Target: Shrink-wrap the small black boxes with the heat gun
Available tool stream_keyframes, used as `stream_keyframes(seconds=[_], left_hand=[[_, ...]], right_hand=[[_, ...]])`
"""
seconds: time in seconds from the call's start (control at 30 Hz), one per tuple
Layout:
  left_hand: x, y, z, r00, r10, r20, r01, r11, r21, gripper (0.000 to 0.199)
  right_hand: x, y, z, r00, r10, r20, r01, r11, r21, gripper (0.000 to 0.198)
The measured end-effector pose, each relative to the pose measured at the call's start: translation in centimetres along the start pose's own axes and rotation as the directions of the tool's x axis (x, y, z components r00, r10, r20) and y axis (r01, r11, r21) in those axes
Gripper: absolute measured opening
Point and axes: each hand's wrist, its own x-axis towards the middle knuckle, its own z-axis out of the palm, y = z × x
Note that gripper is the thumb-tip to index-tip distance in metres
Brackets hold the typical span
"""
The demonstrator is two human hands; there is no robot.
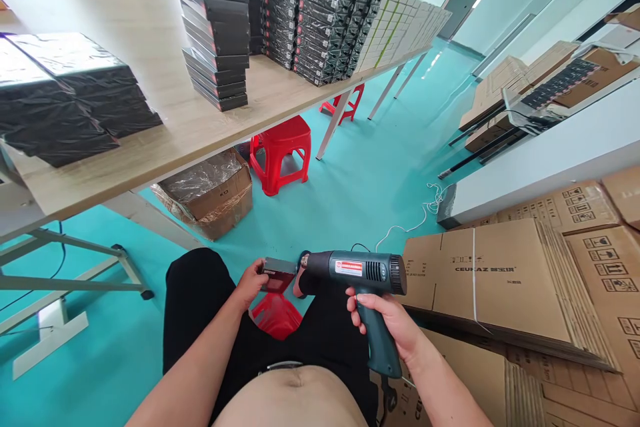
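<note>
My right hand is wrapped round the grip of a dark green heat gun. The gun lies nearly level, its metal nozzle pointing left. Just beyond the nozzle, my left hand pinches a small dark box by its left end. The box is tilted, with a shiny top and a reddish front face. A narrow gap shows between nozzle and box. Both hands are above my lap, over a red stool between my legs.
A wooden table at the left carries stacks of dark boxes and wrapped bundles. Under it stand a red stool and an open carton. Flattened cartons are piled close on my right. A white cable lies on the floor.
</note>
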Motion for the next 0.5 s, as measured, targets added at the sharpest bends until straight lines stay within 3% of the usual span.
stream_keyframes(seconds=[0.13,0.33,0.5], left_hand=[[0.1,0.3,0.4,0.975,0.220,0.007,-0.217,0.953,0.210,0.027],[0.5,-0.1,0.1,0.967,0.253,-0.014,-0.234,0.912,0.339,0.039],[1.0,-0.8,-0.6,0.956,0.294,-0.018,-0.262,0.876,0.406,0.043]], right_hand=[[-0.3,0.1,-0.8,0.999,0.034,-0.014,-0.035,0.998,-0.059,0.024],[0.2,0.6,-0.4,0.998,0.039,0.057,-0.033,0.993,-0.113,0.027],[1.0,0.9,-0.2,0.999,0.011,0.037,-0.005,0.987,-0.162,0.027]])
